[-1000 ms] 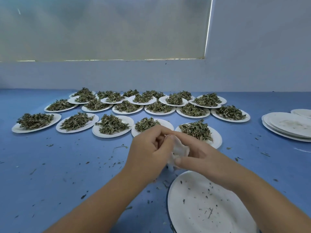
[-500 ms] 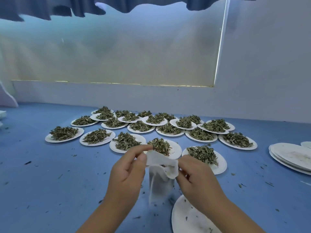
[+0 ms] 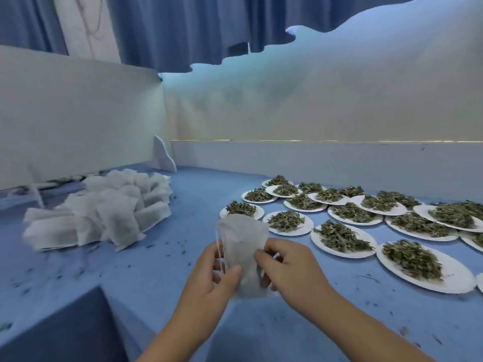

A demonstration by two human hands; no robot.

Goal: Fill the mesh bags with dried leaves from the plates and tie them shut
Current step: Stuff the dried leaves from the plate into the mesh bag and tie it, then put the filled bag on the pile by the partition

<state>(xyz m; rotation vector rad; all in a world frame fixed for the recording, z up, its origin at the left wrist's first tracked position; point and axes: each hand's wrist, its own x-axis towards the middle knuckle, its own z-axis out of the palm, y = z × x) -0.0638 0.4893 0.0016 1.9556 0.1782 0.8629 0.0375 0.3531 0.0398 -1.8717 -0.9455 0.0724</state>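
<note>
Bag position: mesh bag (image 3: 244, 239) held upright above the table (image 3: 170, 257), low centre of view, between both hands.
Handling: thin, limp, near weightless by the look of it; will crumple or fold over if squeezed. No leaves show through it, so likely unfilled.
Where to hold: the side edges near the mouth, so that the opening is spread. Drawstring (image 3: 219, 246) hangs down the 9 o'clock edge, slack.
Left hand (image 3: 214, 286): clasps the bag's lower part, thumb across the front, fingers curled behind.
Right hand (image 3: 292, 270): fingertips pinch the 3 o'clock edge, the other fingers loosely curled.
Leaf supply: plates (image 3: 456, 279) heaped with dried leaves (image 3: 413, 259), from 1 to 3 o'clock of the hands.
Bag heap: pile of white bags (image 3: 104, 215) at 10 o'clock, well apart.
</note>
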